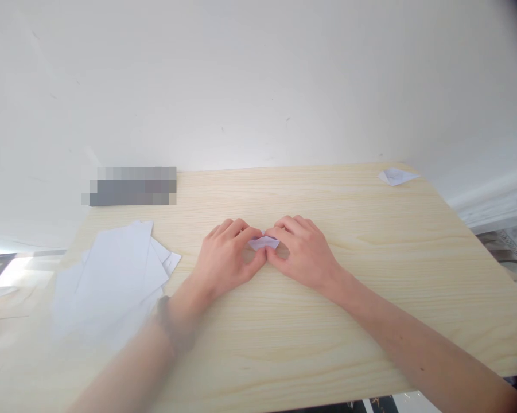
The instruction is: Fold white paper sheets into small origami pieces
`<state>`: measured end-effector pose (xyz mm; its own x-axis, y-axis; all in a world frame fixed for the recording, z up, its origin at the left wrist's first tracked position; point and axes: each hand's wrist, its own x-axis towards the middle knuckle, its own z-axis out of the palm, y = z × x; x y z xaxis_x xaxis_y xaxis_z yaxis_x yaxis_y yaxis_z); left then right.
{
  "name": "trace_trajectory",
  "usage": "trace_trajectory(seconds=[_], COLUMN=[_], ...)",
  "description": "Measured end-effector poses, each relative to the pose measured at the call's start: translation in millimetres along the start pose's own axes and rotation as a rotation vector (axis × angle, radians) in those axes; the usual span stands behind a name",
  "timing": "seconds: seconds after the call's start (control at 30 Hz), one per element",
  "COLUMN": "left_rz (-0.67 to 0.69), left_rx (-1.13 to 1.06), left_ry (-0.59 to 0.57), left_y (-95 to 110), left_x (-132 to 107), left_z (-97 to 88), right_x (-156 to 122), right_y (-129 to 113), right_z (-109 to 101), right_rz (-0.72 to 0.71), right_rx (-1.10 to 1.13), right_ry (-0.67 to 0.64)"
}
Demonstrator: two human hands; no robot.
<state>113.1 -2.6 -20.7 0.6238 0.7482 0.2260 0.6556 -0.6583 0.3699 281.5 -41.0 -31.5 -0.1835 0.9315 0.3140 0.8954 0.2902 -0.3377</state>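
A small piece of folded white paper (264,243) is held between my two hands near the middle of the table. My left hand (232,249) pinches it from the left with thumb and index finger. From the right, my right hand (303,249) grips it the same way, and the two thumb tips meet at its near edge. The fingers cover much of the paper, so its full shape is hidden. A dark band (172,324) circles my left wrist.
A loose stack of white paper sheets (116,269) lies on the left of the wooden table (353,212). At the back left is a blurred-out dark object (131,189). Another folded white paper (396,176) rests at the back right corner. Behind the table rises a white wall (258,86).
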Motion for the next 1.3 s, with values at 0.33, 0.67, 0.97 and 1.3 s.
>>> trace_trajectory(seconds=[0.33, 0.67, 0.97, 1.3], left_rz=[-0.004, 0.127, 0.142, 0.151], left_rx=[0.007, -0.315, -0.275, -0.280], left_ry=[0.000, -0.021, 0.063, 0.037], left_y=[-2.4, -34.0, -38.6, -38.2], left_x=[-0.4, -2.7, -4.6, -5.2], left_z=[3.8, -9.0, -7.0, -7.5], right_x=[1.6, 3.7, 6.5, 8.4], right_y=[0.2, 26.3, 46.1, 33.7], right_z=[-0.2, -8.9, -16.4, -15.0], right_rz=[-0.003, -0.109, -0.264, -0.267], right_rx=[0.002, 0.214, 0.283, 0.345], right_ry=[0.000, -0.033, -0.109, -0.088])
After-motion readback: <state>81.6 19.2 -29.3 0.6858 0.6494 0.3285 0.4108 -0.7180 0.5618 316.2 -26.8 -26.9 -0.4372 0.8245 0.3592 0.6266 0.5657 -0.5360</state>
